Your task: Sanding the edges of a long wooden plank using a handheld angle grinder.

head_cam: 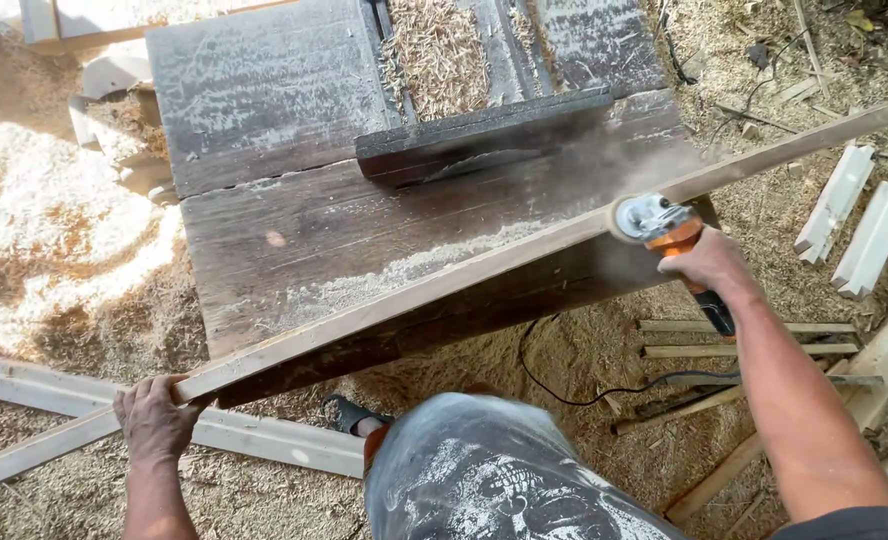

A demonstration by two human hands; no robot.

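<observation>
Sanding along the top face of a long wooden plank (394, 305) lying diagonally over the near edge of a dark, worn workbench (294, 215). Right hand (709, 262) wrapped tight around an orange angle grinder (669, 232), disc pressed onto the plank past the bench's right corner, dust blowing off. Left hand (154, 415) curled closed over the plank beyond the bench's near-left corner, pinning it down. Likely next: sliding the disc steadily along the plank toward the bench's middle, left grip firm against chatter. In the way: the black power cord (564, 385) looping on the ground below the bench's near edge, close to the feet. Loose offcuts (744, 340) and white moulded pieces (859, 215) right of the bench; sawdust (54, 230) heaped left of it.
</observation>
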